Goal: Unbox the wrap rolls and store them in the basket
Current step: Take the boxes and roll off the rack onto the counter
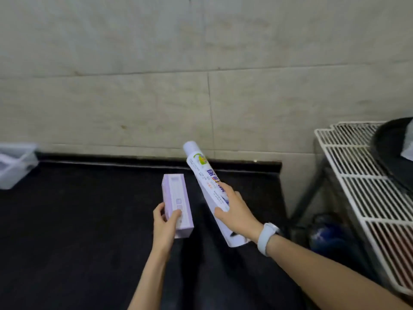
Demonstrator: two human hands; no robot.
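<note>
**Roll out, not yet stored**

Left hand grips the box, fingers curled round its near end. Right hand grips the roll, lifted and tilted above the counter. Basket sits far left, well apart. Unboxing looks done for this roll; storing remains.

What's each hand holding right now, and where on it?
The left hand grips the purple box at its near end. The right hand grips the white wrap roll around its middle, with the far end tilted up.
</note>
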